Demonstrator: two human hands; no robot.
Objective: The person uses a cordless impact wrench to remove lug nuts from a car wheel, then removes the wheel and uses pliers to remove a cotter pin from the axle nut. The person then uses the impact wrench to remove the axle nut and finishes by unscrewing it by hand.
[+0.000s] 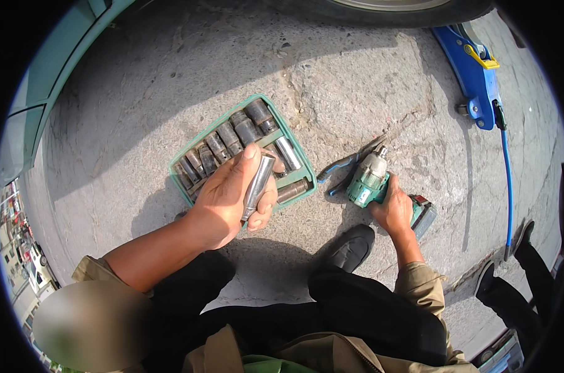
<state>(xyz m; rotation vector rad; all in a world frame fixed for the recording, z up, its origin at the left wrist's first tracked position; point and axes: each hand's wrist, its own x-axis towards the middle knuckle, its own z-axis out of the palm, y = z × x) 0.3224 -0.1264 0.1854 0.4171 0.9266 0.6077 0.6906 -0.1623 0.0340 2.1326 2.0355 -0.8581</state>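
The left hand (232, 194) was closed around a chrome socket (258, 186), with the thumb extended along its side and the fingers curled behind it. The chrome socket was held tilted, its upper end leaning to the right, in front of a green socket case (298, 147) on the pavement (356, 81). Dark sockets (218, 147) of graduated size lay side by side in the case; a bright socket (288, 153) occupied the section nearer its right edge.

The right hand (392, 205) gripped the handle of a green cordless driver (369, 179). The driver's nose pointed away from the person, and its battery pack (423, 216) projected at the lower right of the hand. A tool with black and blue handles (344, 164) lay between the case and the driver; it was partly covered, and appeared to be a pair of pliers or cutters.

A blue floor jack (477, 81) stood at the upper right, near a vehicle tyre (406, 17). Another person's legs (512, 304) were visible at the lower right.
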